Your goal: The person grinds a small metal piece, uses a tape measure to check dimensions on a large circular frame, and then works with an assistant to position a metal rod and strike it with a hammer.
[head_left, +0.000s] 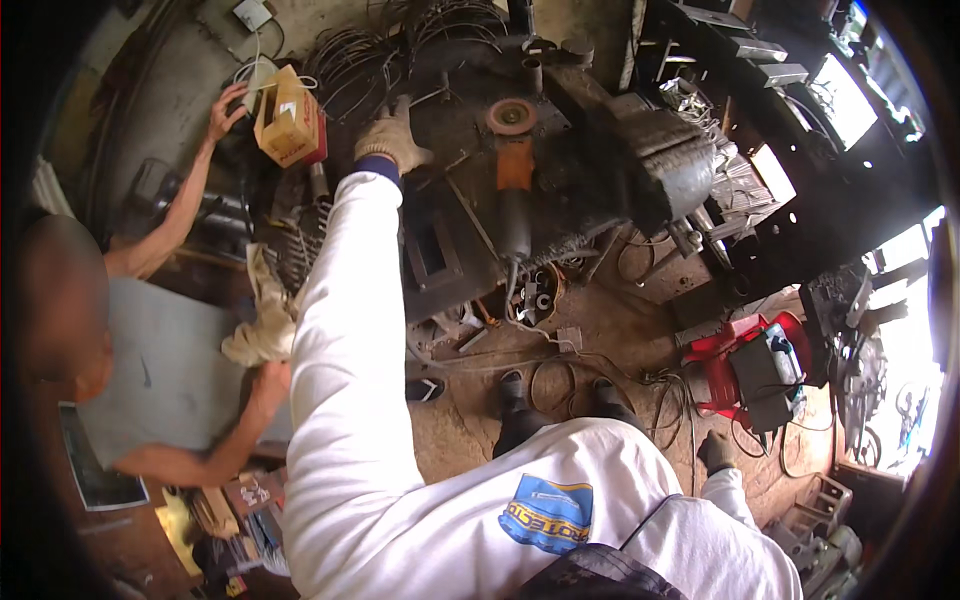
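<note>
My left hand (392, 140), in a pale knit work glove with a dark blue cuff, reaches over the dark metal workbench (455, 215). Its thumb sticks out to the side and its fingers point toward thin metal rods and coiled wire (360, 65). I see nothing gripped in it. To its right lies an angle grinder (514, 175), orange and black, with its round disc facing up. My right hand (718, 452), in a dark glove, hangs low by my side above the floor, near a red plastic chair (715, 380); its fingers are too unclear to read.
At the left, a co-worker reaches one hand (228, 112) toward an open yellow cardboard box (285, 125); pale gloves (265, 325) are by the other arm. Cables (570, 370) run across the floor near my feet. A metal cylinder (680, 165) stands at the bench's right.
</note>
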Demonstrator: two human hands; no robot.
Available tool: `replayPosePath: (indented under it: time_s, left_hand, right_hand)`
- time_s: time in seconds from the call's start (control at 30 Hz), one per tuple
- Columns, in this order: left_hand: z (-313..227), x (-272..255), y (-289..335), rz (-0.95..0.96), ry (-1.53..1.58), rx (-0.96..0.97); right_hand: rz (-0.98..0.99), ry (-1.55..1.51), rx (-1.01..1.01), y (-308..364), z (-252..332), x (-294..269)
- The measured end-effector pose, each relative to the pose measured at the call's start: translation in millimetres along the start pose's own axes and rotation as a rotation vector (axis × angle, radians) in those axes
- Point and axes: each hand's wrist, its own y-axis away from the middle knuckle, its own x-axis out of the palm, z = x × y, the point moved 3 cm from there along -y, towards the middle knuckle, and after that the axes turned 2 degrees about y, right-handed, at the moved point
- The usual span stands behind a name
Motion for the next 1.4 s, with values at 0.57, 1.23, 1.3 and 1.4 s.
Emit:
replayPosePath:
  time_s: [0.57, 1.23, 1.3, 1.4]
  left_hand:
    - [17.4, -51.9, 171.0, -0.494, 1.051, 0.084]
    - [47.9, 15.8, 194.7, -0.694, 1.033, 0.033]
    - [48.7, 16.4, 195.3, -0.606, 1.116, 0.028]
    - [56.3, 16.8, 194.9, -0.674, 0.909, 0.029]
  right_hand:
    - [0.436, 0.818, -1.220, 272.6, 216.8, 491.4]
    - [0.129, 1.275, -2.080, 365.3, 305.4, 612.1]
    - [0.123, 1.236, -2.081, 372.3, 307.7, 614.3]
    - [0.282, 1.119, -2.060, 410.5, 325.4, 624.3]
